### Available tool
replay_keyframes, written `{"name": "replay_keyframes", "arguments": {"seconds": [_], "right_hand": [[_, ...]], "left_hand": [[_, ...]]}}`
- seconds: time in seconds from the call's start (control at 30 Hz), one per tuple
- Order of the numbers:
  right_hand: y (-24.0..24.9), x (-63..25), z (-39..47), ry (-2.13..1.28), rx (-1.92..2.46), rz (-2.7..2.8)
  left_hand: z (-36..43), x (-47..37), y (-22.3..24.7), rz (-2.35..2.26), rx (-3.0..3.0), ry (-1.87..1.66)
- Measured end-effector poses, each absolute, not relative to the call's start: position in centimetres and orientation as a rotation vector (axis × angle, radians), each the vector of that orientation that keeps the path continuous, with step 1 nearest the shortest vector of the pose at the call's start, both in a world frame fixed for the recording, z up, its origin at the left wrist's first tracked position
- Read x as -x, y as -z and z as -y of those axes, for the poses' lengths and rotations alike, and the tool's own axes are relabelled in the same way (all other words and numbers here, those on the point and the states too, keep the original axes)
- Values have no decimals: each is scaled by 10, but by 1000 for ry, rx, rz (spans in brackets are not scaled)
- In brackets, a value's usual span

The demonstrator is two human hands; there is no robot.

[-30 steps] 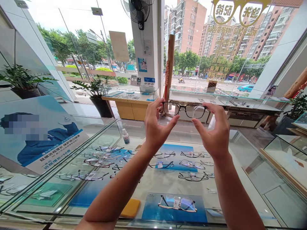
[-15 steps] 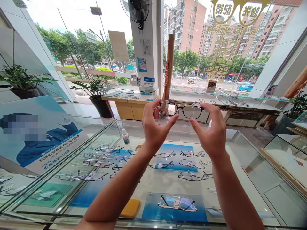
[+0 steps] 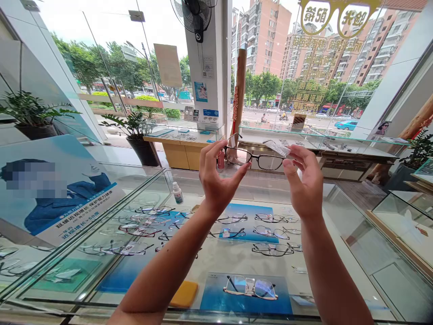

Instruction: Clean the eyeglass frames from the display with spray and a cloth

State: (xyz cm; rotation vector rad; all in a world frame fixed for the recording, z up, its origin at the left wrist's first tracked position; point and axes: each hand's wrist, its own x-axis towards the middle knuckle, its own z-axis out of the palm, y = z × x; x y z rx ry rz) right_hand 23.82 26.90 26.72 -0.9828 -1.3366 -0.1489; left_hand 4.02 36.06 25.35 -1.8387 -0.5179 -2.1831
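Observation:
Black-framed eyeglasses (image 3: 254, 157) are held up in front of me, above the glass display case. My left hand (image 3: 218, 178) pinches the left rim between thumb and fingers. At the other end, my right hand (image 3: 306, 180) has its thumb by the outer corner of the right lens and its fingers curled behind the temple. A crumpled clear plastic piece (image 3: 279, 148) shows on that temple, close to my right fingertips. Below my forearms, inside the case, lie several pairs of glasses, among them a pair with metal rims (image 3: 250, 287) on a blue card (image 3: 211, 300).
A small white bottle (image 3: 177, 193) stands on the glass display case (image 3: 158, 178) at left. A poster board (image 3: 84, 194) leans beside it. An orange case (image 3: 184, 293) lies near the front. Farther off are another counter (image 3: 181, 153), potted plants (image 3: 144, 146) and a wooden post (image 3: 240, 90).
My right hand has shifted its grip, from fingers spread around the right lens to thumb and fingers closed at its outer corner. The glasses have tilted, and their temples now show above the rims.

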Motion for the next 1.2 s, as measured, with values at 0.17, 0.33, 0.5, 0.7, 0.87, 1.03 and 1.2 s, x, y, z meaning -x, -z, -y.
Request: {"name": "replay_keyframes", "arguments": {"seconds": [0.17, 0.33, 0.5, 0.7, 0.87, 1.03, 1.2], "right_hand": [[-271, -244, -268, -18, 955, 1326], [-275, -240, -261, -64, 957, 1363], [-278, -239, -258, -107, 919, 1411], [-277, -240, -261, -124, 850, 1473], [-275, -241, -264, -178, 803, 1475], [-275, -247, -265, -189, 837, 1464], [-277, -251, -265, -63, 939, 1439]], "left_hand": [[-365, -41, -251, 477, 1839, 2168], [-368, -41, -249, 492, 1879, 2175], [-369, -42, -246, 490, 1949, 2198], [-369, -44, -246, 563, 2026, 2195], [-371, -44, -245, 552, 2070, 2182], [-374, -41, -246, 545, 2154, 2149], [-369, -32, -256, 478, 2210, 1991]]}}
